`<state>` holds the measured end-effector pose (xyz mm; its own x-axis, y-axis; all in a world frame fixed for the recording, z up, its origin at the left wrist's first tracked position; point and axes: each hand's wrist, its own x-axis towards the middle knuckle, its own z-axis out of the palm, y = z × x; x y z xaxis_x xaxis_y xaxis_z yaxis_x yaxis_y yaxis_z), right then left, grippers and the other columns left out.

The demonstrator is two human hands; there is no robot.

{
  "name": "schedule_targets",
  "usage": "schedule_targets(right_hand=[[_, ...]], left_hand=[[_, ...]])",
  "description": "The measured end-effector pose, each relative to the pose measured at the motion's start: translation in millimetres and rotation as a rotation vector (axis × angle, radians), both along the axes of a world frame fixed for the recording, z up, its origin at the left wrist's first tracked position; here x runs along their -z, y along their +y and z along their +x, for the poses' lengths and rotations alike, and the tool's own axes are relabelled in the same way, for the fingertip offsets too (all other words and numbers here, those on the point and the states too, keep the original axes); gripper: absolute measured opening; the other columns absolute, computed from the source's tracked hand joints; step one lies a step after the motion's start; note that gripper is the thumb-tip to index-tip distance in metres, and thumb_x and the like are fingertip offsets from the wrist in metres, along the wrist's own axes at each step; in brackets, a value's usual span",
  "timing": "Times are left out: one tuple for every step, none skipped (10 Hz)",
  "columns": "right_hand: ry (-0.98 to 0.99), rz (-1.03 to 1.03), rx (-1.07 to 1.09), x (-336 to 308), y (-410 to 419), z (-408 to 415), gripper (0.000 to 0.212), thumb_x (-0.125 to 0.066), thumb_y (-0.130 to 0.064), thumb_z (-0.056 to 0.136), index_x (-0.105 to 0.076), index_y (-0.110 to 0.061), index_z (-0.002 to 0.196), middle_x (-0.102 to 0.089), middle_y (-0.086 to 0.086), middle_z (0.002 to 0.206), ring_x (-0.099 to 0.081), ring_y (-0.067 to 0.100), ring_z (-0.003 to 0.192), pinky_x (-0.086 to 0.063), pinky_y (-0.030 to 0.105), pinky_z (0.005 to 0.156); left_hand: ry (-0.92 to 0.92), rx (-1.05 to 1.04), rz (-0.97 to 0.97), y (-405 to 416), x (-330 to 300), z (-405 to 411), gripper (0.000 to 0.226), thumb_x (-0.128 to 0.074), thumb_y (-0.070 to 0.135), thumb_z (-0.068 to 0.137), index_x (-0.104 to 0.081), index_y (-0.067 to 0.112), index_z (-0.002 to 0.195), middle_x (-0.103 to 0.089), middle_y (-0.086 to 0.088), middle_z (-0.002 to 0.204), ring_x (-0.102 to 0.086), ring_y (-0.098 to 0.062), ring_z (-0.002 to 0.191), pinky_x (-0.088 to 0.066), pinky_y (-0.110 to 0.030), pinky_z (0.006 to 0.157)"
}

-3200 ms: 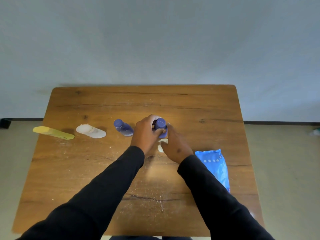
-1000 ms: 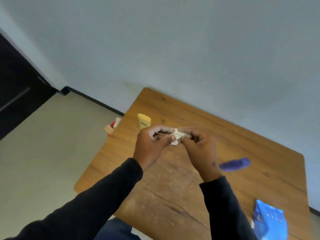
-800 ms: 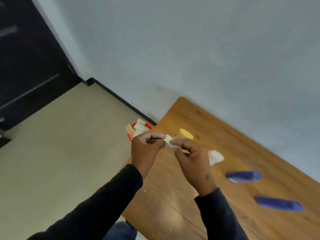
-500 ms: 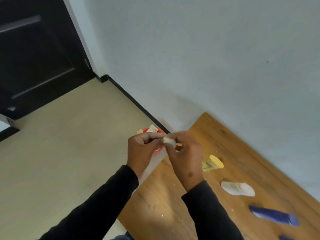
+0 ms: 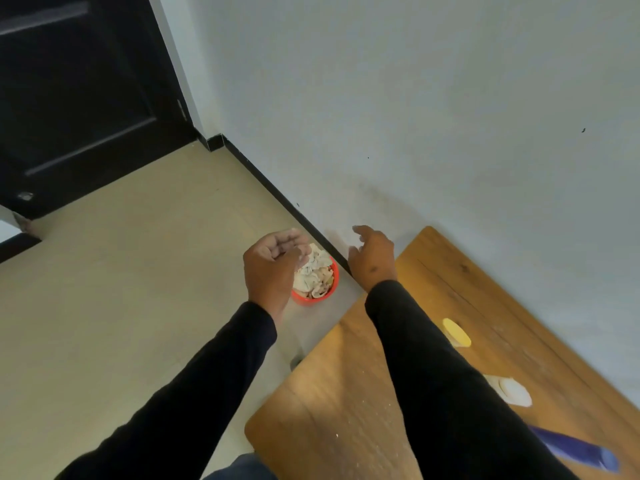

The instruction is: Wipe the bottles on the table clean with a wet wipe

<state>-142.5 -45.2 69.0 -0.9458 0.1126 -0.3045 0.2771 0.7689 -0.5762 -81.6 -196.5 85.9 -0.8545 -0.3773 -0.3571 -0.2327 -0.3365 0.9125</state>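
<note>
My left hand (image 5: 273,259) hovers over a red bin (image 5: 331,284) on the floor, its fingers loosely curled, and I see no wipe in it. My right hand (image 5: 373,258) is spread open beside it, above the table's far left corner. The bin is filled with crumpled white wipes (image 5: 313,273). On the wooden table (image 5: 346,393) lie a yellow bottle (image 5: 456,332), a white bottle (image 5: 512,394) and a blue bottle (image 5: 575,453), all on their sides to the right of my right sleeve.
The bin stands on the beige floor by the wall's black skirting, just off the table's left end. A black door (image 5: 79,98) fills the upper left. The wipe packet is out of view.
My head has turned left from the table to the floor. Both hands, which pinched a balled-up wipe between them, have parted over the bin, and the wipe is gone from my fingers.
</note>
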Motion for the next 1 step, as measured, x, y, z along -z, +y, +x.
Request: schedule_targets(right_hand=[[0.060,-0.031,0.045,-6.1,8.9,15.1,0.031,-0.055,-0.011,0.101,-0.063,-0.012,0.132,-0.063,0.010,0.132,-0.063,0.024,0.115,-0.048,0.027,0.096]], left_hand=[[-0.046,0.016,0.025,5.8,0.3,12.9,0.020,-0.066,-0.007,0.089,-0.073,0.012,0.094,-0.076,-0.013,0.094,-0.074,-0.027,0.092,-0.061,-0.028,0.078]])
